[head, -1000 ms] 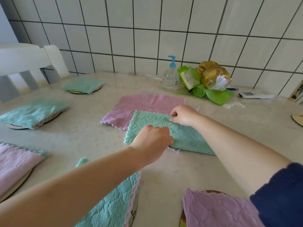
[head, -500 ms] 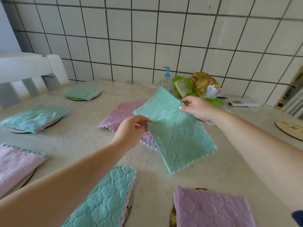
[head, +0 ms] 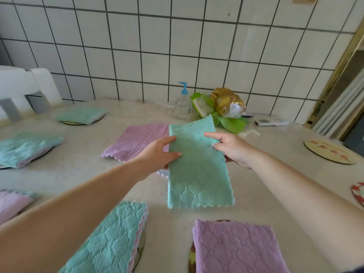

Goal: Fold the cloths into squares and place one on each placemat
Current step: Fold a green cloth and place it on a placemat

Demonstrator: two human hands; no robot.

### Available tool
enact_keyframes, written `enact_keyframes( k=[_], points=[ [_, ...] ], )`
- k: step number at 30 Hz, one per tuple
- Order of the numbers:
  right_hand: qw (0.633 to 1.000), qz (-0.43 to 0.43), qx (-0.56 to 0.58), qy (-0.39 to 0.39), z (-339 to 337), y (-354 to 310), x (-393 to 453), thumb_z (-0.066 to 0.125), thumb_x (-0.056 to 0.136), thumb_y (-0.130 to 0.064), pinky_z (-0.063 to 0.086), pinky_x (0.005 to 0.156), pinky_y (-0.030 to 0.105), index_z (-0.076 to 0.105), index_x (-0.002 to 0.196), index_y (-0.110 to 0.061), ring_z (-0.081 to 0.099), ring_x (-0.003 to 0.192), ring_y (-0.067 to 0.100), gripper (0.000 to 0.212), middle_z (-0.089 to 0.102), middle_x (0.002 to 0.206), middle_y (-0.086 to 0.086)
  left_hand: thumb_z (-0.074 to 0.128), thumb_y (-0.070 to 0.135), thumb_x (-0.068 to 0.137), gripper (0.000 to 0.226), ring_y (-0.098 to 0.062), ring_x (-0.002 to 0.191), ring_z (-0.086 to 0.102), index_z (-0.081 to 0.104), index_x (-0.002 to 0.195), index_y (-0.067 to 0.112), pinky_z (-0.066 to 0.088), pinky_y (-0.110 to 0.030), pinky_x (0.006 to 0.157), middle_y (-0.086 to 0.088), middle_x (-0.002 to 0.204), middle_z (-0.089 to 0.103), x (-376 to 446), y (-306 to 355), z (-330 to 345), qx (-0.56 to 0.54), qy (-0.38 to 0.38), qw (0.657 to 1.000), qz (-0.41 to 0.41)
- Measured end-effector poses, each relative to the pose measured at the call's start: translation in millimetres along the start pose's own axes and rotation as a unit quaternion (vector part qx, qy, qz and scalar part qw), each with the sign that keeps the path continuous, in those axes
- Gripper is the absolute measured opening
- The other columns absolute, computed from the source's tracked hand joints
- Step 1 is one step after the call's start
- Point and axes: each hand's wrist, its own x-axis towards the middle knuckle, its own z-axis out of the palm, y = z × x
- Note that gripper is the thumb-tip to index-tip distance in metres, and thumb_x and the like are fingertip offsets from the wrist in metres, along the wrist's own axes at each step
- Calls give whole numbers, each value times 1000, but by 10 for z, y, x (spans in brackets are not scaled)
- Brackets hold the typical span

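A green cloth (head: 197,170) hangs above the table as a long rectangle, folded in half. My left hand (head: 159,152) pinches its left edge and my right hand (head: 228,146) pinches its right edge, both near the top. Behind it a pink cloth (head: 137,140) lies flat and unfolded on the table. Folded cloths rest on round placemats: green (head: 110,241) and pink (head: 236,249) near me, pink (head: 9,203) and green (head: 25,146) at the left, green (head: 80,115) at the far left. A bare round placemat (head: 331,152) lies at the right.
A pump bottle (head: 182,103), green bags (head: 226,121), a gold packet (head: 226,101) and a white remote (head: 269,121) stand by the tiled wall. A white chair (head: 23,87) is at the left. Part of another round mat (head: 359,194) shows at the right edge.
The green cloth was lifted off the table and went from an open, tilted sheet to a narrower folded rectangle held upright. Both hands moved closer together on it.
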Motion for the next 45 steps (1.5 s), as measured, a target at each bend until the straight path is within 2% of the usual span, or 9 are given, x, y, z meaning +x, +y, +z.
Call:
enact_keyframes(
  k=[7,10,12,14,18,22,34,39,45],
  points=[
    [994,94,-10,-60,351,292,-11,43,94,-4,45,43,20,39,140,-28,50,60,17,52,54,116,13,59,22,90,61,-14,83,58,32,144,18,55,-23,62,-6,147,33,67,-175,148,161,-61,985,-33],
    [996,53,-64,-35,291,340,-48,52,93,-14,52,54,20,42,136,-32,59,66,19,48,52,119,7,54,25,93,57,-14,77,63,32,144,18,56,-24,62,-6,149,33,86,-184,79,198,-76,977,-28],
    [985,1,-174,-8,205,441,-89,58,90,-20,49,81,24,46,134,-30,61,98,25,47,48,134,8,54,22,93,54,-17,81,65,35,143,16,57,-27,67,-8,146,38,73,-231,-4,261,-84,962,19],
    [975,-44,-217,11,125,530,-200,63,86,-20,39,101,28,50,131,-29,52,117,21,47,39,141,4,59,21,90,51,-16,90,61,43,138,19,51,-27,81,-7,140,45,10,-303,-105,346,-62,932,93],
    [946,-184,-267,-7,59,659,-494,68,83,-23,42,102,36,65,114,-31,51,119,12,33,47,137,-7,64,29,85,39,-10,116,49,57,123,34,39,-31,101,10,130,50,-184,-429,-222,461,-58,843,272],
    [877,-316,-362,-33,80,705,-632,54,84,-40,50,87,29,73,98,-30,60,102,13,26,66,114,-6,81,18,69,33,-13,91,66,71,99,28,51,-30,83,9,104,68,-233,-453,-159,508,-91,741,429],
    [871,-348,-346,-1,192,704,-622,52,83,-34,52,69,24,73,88,-26,65,83,11,23,69,92,-11,50,29,89,24,-15,92,67,69,104,27,54,-35,84,10,107,68,-207,-576,-135,444,-96,806,380],
    [941,-260,-216,27,229,740,-574,53,83,-22,50,72,34,66,95,-18,60,83,10,19,64,92,-7,52,14,93,22,-12,94,62,66,107,21,47,-28,85,7,103,68,-161,-519,-105,358,-70,892,267],
    [980,-121,-62,143,325,488,-413,45,94,-16,29,53,27,36,68,-27,40,52,6,30,41,58,-7,47,22,96,14,-16,71,59,57,86,19,48,-34,65,1,80,63,3,-456,-68,213,30,959,185]
  ],
)
